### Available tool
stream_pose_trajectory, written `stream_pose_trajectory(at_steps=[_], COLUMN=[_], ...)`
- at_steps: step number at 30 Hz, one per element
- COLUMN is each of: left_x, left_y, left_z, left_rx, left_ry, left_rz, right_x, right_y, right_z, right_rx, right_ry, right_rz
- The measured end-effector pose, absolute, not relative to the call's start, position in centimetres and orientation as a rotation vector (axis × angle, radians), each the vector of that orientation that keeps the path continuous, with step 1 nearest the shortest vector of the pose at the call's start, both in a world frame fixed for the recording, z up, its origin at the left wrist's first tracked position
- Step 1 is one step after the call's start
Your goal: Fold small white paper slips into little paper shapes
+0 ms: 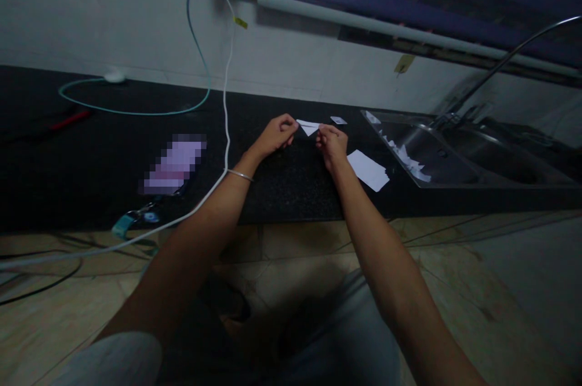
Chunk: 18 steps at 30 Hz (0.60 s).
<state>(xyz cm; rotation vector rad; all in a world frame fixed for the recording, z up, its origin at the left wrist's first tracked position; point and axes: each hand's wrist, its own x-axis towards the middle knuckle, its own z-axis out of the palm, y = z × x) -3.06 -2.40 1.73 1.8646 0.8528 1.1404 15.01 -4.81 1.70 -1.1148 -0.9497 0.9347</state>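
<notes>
A: Please tell me, what is the largest thing near the fingers?

B: It is the dark counter [291,192], which spreads under and around them. After it comes the steel sink [459,159], well apart from the fingers, to their right.

A: And the hands, how are they?

B: The left hand [276,134] and the right hand [333,143] are near each other over the counter. In each, the thumb and fingers are closed in a pinch.

A: Which papers lie to the right of the fingers?

B: A stack of white paper [368,171] lies just beside the right hand, closer to the body. Further from the fingers, white scraps [411,163] lie along the sink's left edge.

A: What do the fingers grip?

B: One folded paper [309,128], a corner in each pinch, its point toward the body. I cannot tell whether it touches the counter. The smallest thing, a little white piece [338,120], lies just beyond the right fingers.

A: How is this step done well?

B: In my judgement, both corners need an equal, gentle pull, so that nothing tears. The edges should be matched carefully before a crease is pressed.
</notes>
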Motion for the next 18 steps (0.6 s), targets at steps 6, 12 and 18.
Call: stream_pose_trajectory(at_steps=[6,12,18], left_x=[-2.9,-2.8,-2.7], left_y=[-2.9,-3.0,-2.4], left_z=[2.1,2.4,2.3], left_rx=[1.89,1.899,1.83], left_ry=[0.818,0.825,0.877], left_rz=[1.185,1.259,1.316], right_x=[14.9,14.9,14.5], right_y=[-5.1,-5.2,-4.6], right_z=[2.1,2.3,1.3], right_rx=[-1.074,-1.107,-1.181], right_ry=[-0.871,-0.838,-1.132], right_rz=[1.138,1.224,1.09])
